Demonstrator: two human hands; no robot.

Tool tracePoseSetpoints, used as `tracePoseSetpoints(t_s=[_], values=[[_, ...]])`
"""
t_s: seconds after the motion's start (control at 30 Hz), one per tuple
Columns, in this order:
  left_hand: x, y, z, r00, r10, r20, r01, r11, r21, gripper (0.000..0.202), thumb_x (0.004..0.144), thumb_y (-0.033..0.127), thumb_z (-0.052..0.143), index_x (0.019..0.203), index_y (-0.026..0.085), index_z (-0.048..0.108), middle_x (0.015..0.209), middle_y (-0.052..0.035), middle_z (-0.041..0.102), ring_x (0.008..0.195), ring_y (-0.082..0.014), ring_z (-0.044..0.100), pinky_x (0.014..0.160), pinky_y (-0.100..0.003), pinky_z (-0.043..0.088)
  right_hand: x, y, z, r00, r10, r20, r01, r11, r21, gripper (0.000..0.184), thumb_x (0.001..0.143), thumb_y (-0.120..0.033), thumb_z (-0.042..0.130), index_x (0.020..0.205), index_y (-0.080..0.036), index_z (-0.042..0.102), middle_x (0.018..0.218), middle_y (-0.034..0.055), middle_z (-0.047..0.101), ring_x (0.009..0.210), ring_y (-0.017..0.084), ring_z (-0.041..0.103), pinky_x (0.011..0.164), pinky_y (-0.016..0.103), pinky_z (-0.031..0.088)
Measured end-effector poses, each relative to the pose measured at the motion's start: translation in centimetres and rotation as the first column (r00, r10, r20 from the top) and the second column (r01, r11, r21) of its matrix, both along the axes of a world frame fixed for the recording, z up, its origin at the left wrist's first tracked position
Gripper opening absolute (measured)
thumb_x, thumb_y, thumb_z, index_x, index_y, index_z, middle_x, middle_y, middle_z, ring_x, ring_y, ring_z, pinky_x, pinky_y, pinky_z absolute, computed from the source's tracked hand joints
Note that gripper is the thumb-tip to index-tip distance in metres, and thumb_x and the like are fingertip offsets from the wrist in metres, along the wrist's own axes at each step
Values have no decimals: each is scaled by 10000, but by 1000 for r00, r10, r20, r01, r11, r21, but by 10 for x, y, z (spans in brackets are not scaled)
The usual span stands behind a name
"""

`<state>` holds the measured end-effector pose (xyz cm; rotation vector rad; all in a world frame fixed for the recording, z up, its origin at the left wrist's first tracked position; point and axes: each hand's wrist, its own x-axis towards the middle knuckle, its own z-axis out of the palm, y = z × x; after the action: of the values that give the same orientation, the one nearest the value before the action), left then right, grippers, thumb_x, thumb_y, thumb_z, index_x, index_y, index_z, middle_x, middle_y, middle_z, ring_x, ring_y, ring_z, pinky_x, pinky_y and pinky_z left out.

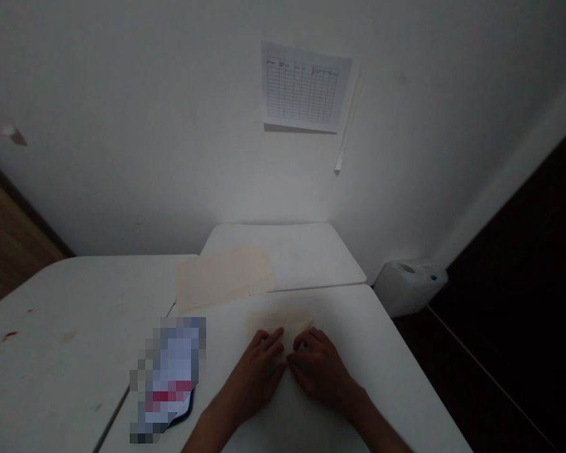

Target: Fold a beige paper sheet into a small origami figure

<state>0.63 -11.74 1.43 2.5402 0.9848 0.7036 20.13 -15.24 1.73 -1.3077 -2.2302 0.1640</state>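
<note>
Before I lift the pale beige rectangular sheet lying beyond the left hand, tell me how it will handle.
The pale beige sheet looks thin, so it is probably light and floppy. Lying flat across the seams between the white tabletops, it seems unlikely to roll.

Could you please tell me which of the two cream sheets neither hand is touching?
The far cream sheet, spread flat farther left; the left hand and right hand both touch the near cream sheet.

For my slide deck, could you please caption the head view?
Left hand and right hand on a pale sheet at a white table, a second sheet beyond.
</note>
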Motion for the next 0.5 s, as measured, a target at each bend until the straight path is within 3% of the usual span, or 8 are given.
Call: tracePoseSetpoints(t_s=[0.5], values=[[-4,-1,-1,1000,-13,-25,11,998,-67,257,809,127,553,1047,223,564,1410,-48,469,1203,-255,449,1007,-465,441,0,-2,0,999,19,-36,-20,1000,-23,84,813,-185,613,819,-240,676,934,27,590,939,193,508,879,337,393]])
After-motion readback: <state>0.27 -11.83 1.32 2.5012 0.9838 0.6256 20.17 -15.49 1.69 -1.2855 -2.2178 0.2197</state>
